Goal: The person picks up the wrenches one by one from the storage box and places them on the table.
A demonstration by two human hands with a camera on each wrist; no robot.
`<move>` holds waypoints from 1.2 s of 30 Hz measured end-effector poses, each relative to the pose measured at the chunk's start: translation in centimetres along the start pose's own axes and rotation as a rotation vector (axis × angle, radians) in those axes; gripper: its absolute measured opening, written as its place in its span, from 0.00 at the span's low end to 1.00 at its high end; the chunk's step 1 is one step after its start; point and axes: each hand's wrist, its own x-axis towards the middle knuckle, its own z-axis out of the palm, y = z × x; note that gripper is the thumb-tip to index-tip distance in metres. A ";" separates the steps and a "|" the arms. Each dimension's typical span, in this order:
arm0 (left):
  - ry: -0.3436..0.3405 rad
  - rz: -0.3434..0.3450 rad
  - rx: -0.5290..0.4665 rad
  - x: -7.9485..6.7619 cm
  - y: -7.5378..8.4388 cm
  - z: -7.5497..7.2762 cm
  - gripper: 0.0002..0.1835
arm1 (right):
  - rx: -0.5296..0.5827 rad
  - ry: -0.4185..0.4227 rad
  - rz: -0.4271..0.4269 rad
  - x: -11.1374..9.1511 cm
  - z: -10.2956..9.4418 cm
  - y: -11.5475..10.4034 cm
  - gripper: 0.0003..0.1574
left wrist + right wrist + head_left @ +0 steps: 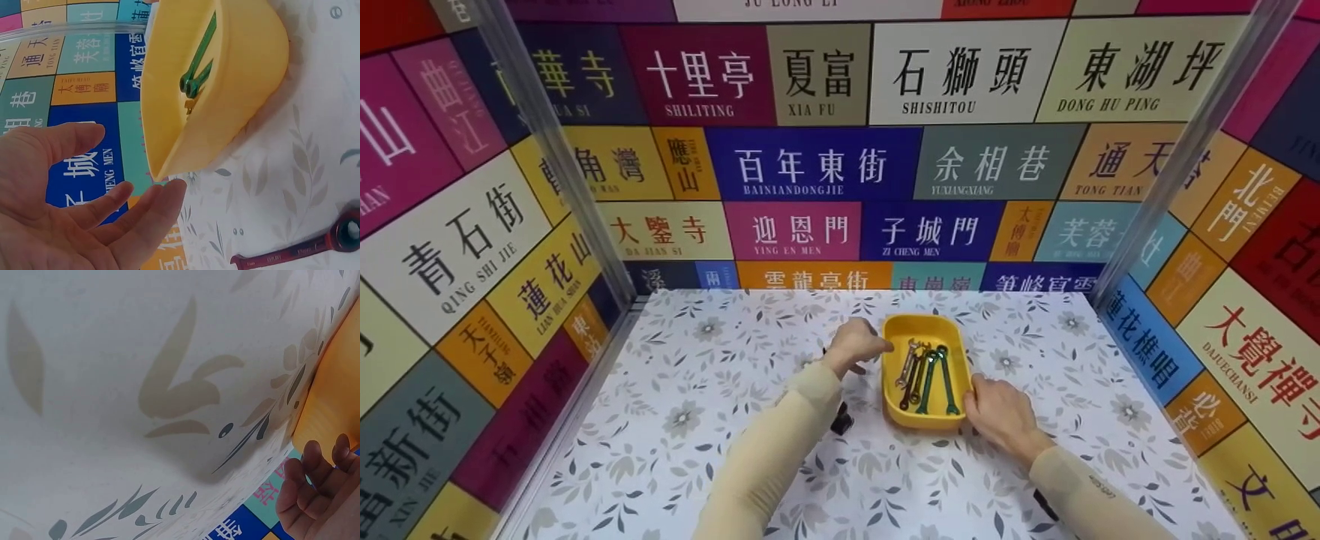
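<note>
Yellow tray on tabletop, wrenches inside — walls apparently keep set together. Right grip grasps tray's side, likely steadying it; left grip released, fingers spread near opposite rim. Red wrench lies outside.

- Desk: white, printed with grey leaves and flowers.
- Yellow box: stands toward one o'clock.
- Red wrench: lies between four and five o'clock, left wrist view.
</note>
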 end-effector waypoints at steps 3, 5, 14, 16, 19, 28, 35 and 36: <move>-0.014 0.000 -0.022 0.0 0.4 0.3 0.20 | 0.000 0.016 -0.006 0.0 0.1 0.1 0.12; -0.021 0.002 -0.031 0.0 0.6 0.6 0.20 | -0.002 0.031 -0.009 0.1 0.1 0.0 0.12; -0.057 -0.014 -0.120 0.1 1.6 1.4 0.24 | -0.004 0.043 -0.006 0.0 0.2 -0.1 0.12; -0.070 -0.022 -0.145 0.2 1.8 1.5 0.24 | -0.004 0.038 -0.005 0.0 0.2 -0.1 0.12; -0.084 -0.029 -0.172 0.3 2.0 1.8 0.23 | -0.005 0.029 -0.002 0.0 0.2 0.0 0.12; -0.122 -0.021 -0.210 0.1 2.6 3.0 0.21 | -0.009 0.010 0.003 0.0 0.2 0.1 0.12; -0.104 -0.031 -0.200 -0.1 3.2 4.2 0.16 | -0.016 0.025 0.003 0.1 0.1 0.0 0.11; -0.101 -0.035 -0.193 -0.1 3.3 4.4 0.15 | -0.015 0.027 0.004 0.0 0.1 0.0 0.11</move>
